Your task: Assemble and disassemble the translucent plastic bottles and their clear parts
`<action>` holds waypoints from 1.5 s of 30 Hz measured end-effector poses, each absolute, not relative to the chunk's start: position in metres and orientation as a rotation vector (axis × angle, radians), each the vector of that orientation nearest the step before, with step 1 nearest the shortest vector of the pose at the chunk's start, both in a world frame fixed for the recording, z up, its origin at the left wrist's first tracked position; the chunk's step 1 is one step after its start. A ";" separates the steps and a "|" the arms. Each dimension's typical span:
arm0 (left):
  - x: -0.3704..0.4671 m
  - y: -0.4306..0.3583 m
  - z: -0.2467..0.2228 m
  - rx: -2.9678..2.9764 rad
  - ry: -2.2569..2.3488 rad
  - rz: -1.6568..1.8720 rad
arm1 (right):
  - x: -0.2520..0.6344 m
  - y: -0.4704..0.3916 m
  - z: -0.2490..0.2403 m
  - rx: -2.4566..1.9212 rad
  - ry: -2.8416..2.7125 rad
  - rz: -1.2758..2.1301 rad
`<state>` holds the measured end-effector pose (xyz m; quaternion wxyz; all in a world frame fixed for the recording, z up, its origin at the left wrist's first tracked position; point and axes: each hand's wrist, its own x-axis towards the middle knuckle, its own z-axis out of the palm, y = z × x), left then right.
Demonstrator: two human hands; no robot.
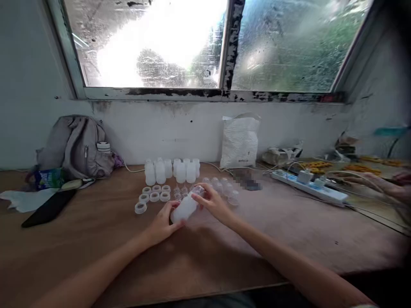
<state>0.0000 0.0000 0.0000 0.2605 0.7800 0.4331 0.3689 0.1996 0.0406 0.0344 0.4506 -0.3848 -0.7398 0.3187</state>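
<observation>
A frosted white baby bottle (185, 210) is tilted above the table, its top pointing up and to the right. My left hand (167, 222) wraps around its lower body. With my right hand (212, 202) I grip the clear cap (198, 191) at the bottle's upper end. Just beyond stand several frosted bottles (181, 172) in a group. Several white collar rings (154, 196) lie in rows to the left of the hands. Clear bottle nipples (177, 192) sit behind the held bottle, partly hidden. Several clear dome caps (233, 197) are lined up behind my right hand.
A grey backpack (77, 147) and a black flat case (49, 208) are at the left. Against the wall stands a white plastic bag (240, 141). A power strip (310, 187) with plugs and cables lies at the right, near another person's hand (377, 185).
</observation>
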 end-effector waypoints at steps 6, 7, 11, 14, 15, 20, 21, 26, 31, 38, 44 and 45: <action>0.003 0.000 0.001 2.135 1.110 1.044 | 0.195 0.059 0.072 -0.839 -1.821 0.660; 0.003 0.001 0.000 2.142 1.130 1.053 | 0.192 0.067 0.082 -0.839 -1.823 0.604; -0.002 0.003 -0.001 2.297 1.214 1.061 | 0.172 0.107 0.119 -0.886 -1.836 0.447; -0.004 0.002 0.002 2.548 1.202 1.001 | 0.150 0.136 0.129 -0.990 -1.871 0.369; -0.005 0.002 0.003 2.621 1.191 0.970 | 0.143 0.144 0.129 -1.027 -1.888 0.340; -0.003 -0.002 0.006 2.754 1.182 0.874 | 0.112 0.178 0.111 -1.163 -2.015 0.214; -0.002 -0.002 0.006 2.762 1.180 0.864 | 0.108 0.183 0.107 -1.197 -2.042 0.173; -0.003 -0.001 0.004 2.785 1.179 0.854 | 0.098 0.199 0.087 -1.316 -2.142 -0.023; -0.005 0.002 0.003 2.795 1.186 0.881 | 0.098 0.205 0.075 -1.358 -2.185 -0.082; -0.006 0.004 0.001 2.800 1.249 0.851 | 0.102 0.203 0.073 -1.338 -2.240 -0.129; -0.006 0.007 -0.001 2.800 1.289 0.841 | 0.118 0.176 0.071 -1.173 -2.183 -0.228; -0.006 0.007 -0.001 2.804 1.302 0.844 | 0.122 0.165 0.067 -1.116 -2.177 -0.235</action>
